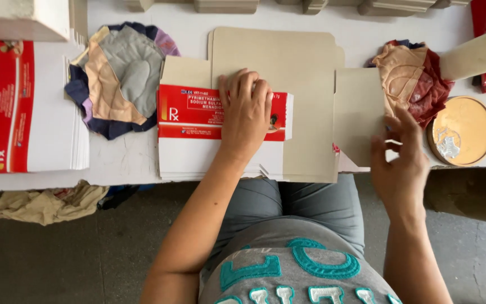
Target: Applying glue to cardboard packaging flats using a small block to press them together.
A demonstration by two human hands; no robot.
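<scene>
My left hand [247, 110] lies flat, fingers together, pressing on a flattened red and white carton [189, 115] that tops a small stack at the table's front edge. Plain grey-brown carton blanks [288, 62] lie face down under and behind it. My right hand [400, 160] is at the right, fingers spread, touching the lower right corner of another grey-brown blank [358, 112]. It pinches the blank's edge loosely; the grip is partly hidden.
A tall stack of red and white flat cartons [26, 107] stands at the left. Patchwork cloth pads lie at the back left [122, 76] and back right [414, 76]. A round tin of paste [462, 130] sits at the right. The white table [125, 155] ends near my lap.
</scene>
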